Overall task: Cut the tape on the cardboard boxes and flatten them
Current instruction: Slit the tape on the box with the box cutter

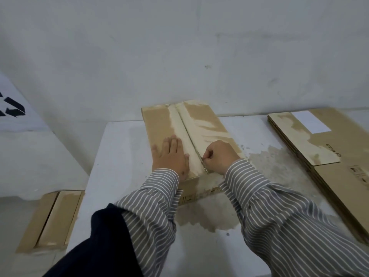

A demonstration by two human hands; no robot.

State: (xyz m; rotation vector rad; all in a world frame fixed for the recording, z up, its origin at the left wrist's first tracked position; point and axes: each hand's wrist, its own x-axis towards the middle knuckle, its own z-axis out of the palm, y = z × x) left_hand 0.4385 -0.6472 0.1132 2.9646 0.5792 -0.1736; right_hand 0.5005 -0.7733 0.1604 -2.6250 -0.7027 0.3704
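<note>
On the box (159, 124), left hand (170, 156) lies flat — right hand (218, 155) pinches a blade (205, 166) at the seam.

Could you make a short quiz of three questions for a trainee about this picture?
1. True or false: the left hand lies flat on the box.
2. Where do the right hand's fingers hold the blade? A) at the seam's near end B) at its far end
3. On which side of the table lies the flattened stack?

Key: 1 true; 2 A; 3 the right side.
</note>
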